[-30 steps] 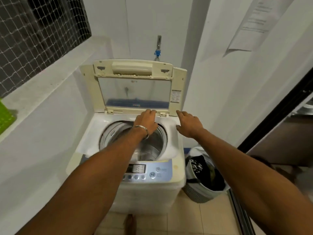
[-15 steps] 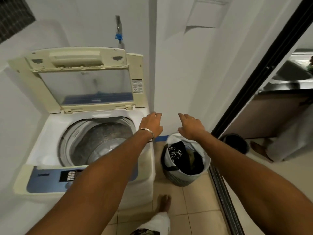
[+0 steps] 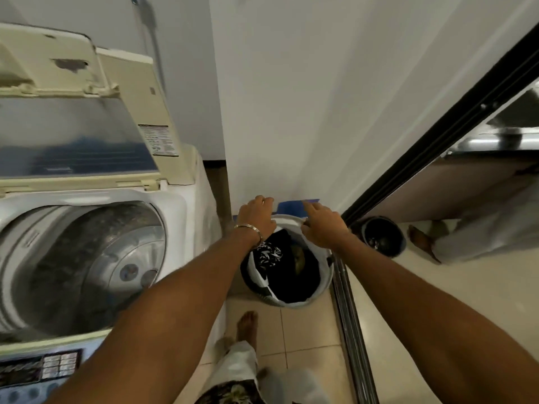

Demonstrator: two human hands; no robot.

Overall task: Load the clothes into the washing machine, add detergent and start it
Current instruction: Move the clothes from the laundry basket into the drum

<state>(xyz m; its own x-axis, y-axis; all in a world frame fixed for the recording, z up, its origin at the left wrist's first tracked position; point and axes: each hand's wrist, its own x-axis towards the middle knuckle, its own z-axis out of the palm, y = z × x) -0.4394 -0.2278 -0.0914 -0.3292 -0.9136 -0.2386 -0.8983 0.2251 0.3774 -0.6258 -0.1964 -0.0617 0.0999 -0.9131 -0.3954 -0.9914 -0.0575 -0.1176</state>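
Note:
A top-loading washing machine (image 3: 180, 205) stands at the left with its lid (image 3: 73, 132) raised; its steel drum (image 3: 87, 266) holds nothing that I can see. To its right on the floor sits a round laundry basket (image 3: 323, 290) filled with dark clothes (image 3: 294, 275), one with a white pattern. My left hand (image 3: 256, 214), with a metal bangle at the wrist, hovers over the basket's far rim, fingers relaxed and holding nothing. My right hand (image 3: 320, 225) hovers over the same rim, fingers extended, holding nothing.
A white wall rises just behind the basket. A black sliding-door frame (image 3: 437, 147) and floor track (image 3: 350, 330) run along the right. Beyond it sit a dark bucket (image 3: 382, 234) and another person's foot (image 3: 420, 237). The control panel (image 3: 43, 371) is at bottom left. My bare foot (image 3: 248, 325) is on tiled floor.
Both hands have left the washer's top near the lid and swung right and down to above the laundry basket. My view turned right with them.

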